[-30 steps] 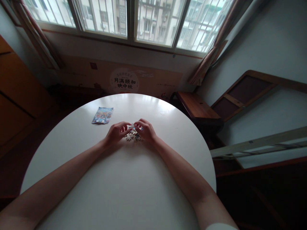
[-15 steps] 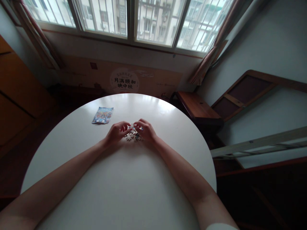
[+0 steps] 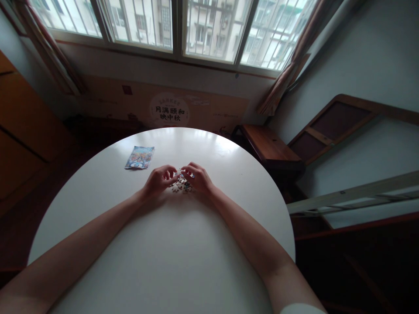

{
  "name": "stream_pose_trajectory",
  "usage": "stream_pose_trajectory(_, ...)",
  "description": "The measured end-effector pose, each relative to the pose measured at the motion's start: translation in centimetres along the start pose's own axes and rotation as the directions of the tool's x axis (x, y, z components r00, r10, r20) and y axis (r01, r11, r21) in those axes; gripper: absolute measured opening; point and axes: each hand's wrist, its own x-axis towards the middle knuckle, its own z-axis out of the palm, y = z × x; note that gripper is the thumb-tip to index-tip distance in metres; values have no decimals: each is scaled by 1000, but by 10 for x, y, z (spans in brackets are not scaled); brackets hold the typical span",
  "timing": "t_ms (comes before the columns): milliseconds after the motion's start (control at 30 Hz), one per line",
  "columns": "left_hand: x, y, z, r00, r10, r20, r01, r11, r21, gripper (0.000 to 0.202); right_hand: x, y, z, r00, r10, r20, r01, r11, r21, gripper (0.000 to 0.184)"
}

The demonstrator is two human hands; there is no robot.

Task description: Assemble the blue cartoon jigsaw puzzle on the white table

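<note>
A small heap of jigsaw puzzle pieces [image 3: 182, 186] lies on the white round table [image 3: 157, 261], between my two hands. My left hand [image 3: 161, 178] is at the heap's left side, fingers curled and thumb and fingertips brought together around a puzzle piece at its upper edge. From the right, my right hand [image 3: 198, 176] reaches in with bent fingers, its thumb and fingertips also closed on a piece there. The fingertips of both hands nearly meet over the heap. Exactly which piece each hand pinches is too small to make out.
A blue picture packet [image 3: 140, 158] lies flat on the table, left of and beyond my hands. Past the table's right edge stands a brown wooden bench [image 3: 270, 144]. A barred window [image 3: 212, 30] and a printed banner [image 3: 170, 109] are beyond the far edge.
Both hands stay over the heap, with only slight finger movement. The right fingers have shifted slightly toward the left. The packet and the heap look the same.
</note>
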Motion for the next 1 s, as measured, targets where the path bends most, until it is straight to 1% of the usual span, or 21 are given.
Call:
stream_pose_trajectory(200,0,-1,1,1000,10,5,-10,1000,-14,25,0,0,0,1000,13,8,-13,1000,-7,18)
stream_pose_trajectory(433,0,-5,2,1000,20,18,-19,999,-25,23,-1,2,1,1000,-14,-1,14,1000,18,17)
stream_pose_trajectory(1000,-1,-5,2,1000,8,19,-8,999,-32,23,-1,0,0,1000,-24,1,24,999,28,20)
